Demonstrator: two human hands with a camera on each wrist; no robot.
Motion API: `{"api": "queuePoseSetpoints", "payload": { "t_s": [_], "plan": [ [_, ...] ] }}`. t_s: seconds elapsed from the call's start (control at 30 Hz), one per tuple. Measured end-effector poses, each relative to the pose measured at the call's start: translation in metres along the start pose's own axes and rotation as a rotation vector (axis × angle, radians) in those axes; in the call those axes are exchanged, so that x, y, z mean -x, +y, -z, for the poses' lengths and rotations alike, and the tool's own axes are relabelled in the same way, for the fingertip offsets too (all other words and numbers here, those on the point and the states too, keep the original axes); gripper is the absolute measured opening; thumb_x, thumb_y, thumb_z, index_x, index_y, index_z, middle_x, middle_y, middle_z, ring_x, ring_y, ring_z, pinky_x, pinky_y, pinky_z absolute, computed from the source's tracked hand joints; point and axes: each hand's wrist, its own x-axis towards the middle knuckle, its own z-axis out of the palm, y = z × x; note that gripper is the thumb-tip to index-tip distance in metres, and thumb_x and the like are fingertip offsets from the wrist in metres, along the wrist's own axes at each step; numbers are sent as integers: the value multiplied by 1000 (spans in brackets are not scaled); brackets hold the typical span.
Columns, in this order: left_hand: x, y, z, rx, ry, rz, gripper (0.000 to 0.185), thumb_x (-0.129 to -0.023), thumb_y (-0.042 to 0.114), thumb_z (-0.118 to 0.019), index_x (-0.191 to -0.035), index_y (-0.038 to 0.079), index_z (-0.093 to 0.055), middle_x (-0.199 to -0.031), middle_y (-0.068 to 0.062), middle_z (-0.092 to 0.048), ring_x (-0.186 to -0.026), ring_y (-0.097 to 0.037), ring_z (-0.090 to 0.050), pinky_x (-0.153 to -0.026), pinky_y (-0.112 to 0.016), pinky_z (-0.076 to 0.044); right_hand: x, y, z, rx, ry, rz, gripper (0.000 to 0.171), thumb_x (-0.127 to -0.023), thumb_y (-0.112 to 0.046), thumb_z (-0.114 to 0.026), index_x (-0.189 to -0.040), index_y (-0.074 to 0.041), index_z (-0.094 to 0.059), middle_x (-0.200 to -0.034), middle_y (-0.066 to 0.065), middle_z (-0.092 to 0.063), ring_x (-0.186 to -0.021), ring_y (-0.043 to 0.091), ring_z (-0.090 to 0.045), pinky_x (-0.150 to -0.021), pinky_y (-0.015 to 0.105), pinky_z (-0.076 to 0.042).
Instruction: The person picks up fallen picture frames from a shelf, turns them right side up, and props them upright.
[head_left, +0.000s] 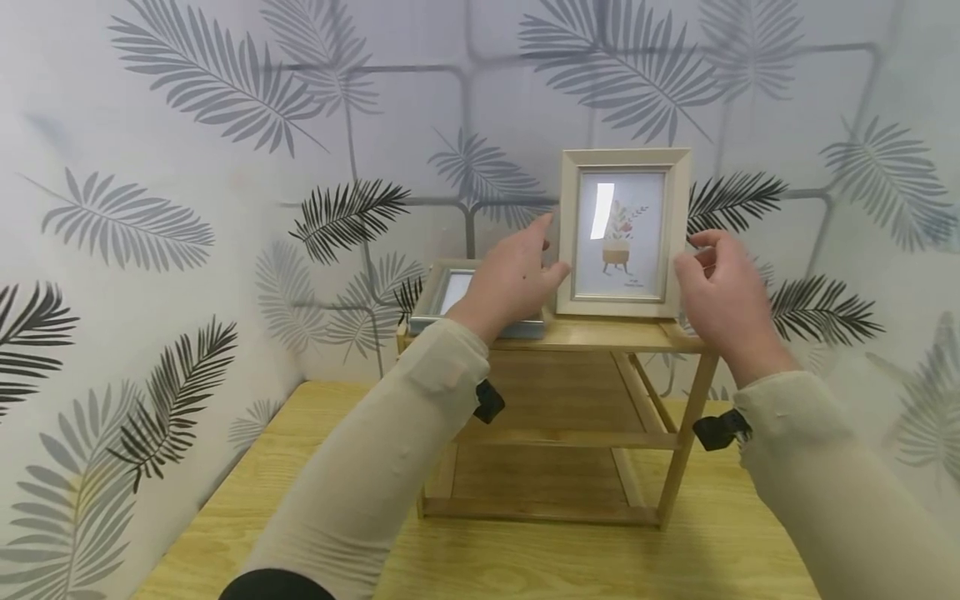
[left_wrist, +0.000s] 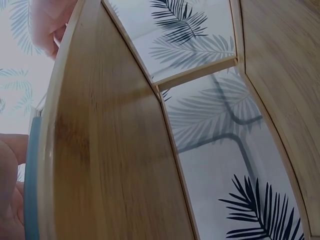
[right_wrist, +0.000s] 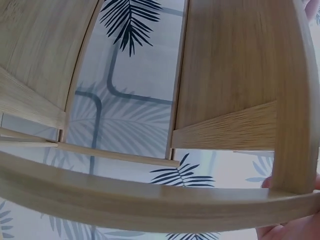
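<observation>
A beige picture frame with a plant print stands upright on the right of a wooden shelf rack's top. My left hand hovers at the frame's left edge with its fingers stretched out and the thumb by the edge; whether it touches is unclear. On the other side my right hand sits close to the right edge, fingers loosely curled, holding nothing. A grey-blue frame lies flat on the rack's left, partly under my left wrist. The left wrist view shows the rack's wood and that frame's blue edge.
The rack has two lower shelves and stands on a light wooden table pushed into a corner of leaf-patterned walls. In the right wrist view only rack slats and wall show.
</observation>
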Motion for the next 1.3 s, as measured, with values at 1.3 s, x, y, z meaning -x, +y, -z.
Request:
{"api": "queuePoseSetpoints", "payload": {
  "t_s": [1.3],
  "plan": [
    [65, -84, 55, -153, 56, 28, 69, -104, 47, -49, -159, 11, -31, -146, -9, -55, -131, -28, -53, -106, -50, -42, 11, -95, -56, 308, -380, 274, 37, -100, -32, -44, -117, -9, -67, -101, 7, -71, -86, 26, -64, -76, 46, -52]
  ]
}}
